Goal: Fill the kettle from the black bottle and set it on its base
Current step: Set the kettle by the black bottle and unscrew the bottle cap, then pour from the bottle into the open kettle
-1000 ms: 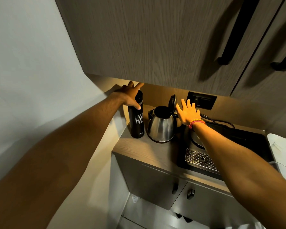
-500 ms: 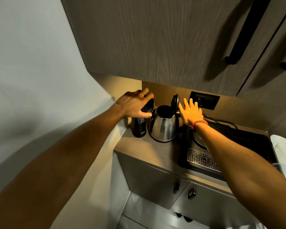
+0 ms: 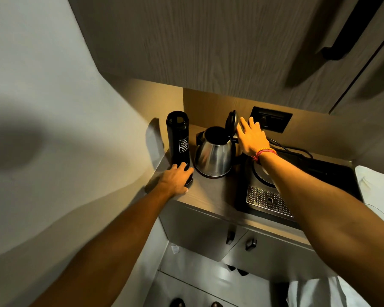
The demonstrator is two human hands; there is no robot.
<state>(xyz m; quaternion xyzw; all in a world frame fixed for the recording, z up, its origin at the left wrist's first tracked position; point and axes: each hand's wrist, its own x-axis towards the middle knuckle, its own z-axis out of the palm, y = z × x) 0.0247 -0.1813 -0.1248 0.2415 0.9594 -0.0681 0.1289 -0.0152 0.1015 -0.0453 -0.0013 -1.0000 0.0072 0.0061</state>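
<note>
My left hand (image 3: 175,178) lies over a dark round thing on the counter (image 3: 208,196), just in front of the black bottle (image 3: 178,138); only its edge shows, so I can't tell what it is. The bottle's white label is too small to read. My right forearm covers most of the round kettle base (image 3: 261,173) and one corner of the drip grate (image 3: 268,201). The kettle (image 3: 213,156) is dark inside, hiding any water level. White cloth (image 3: 377,185) is cut off at the right edge.
</note>
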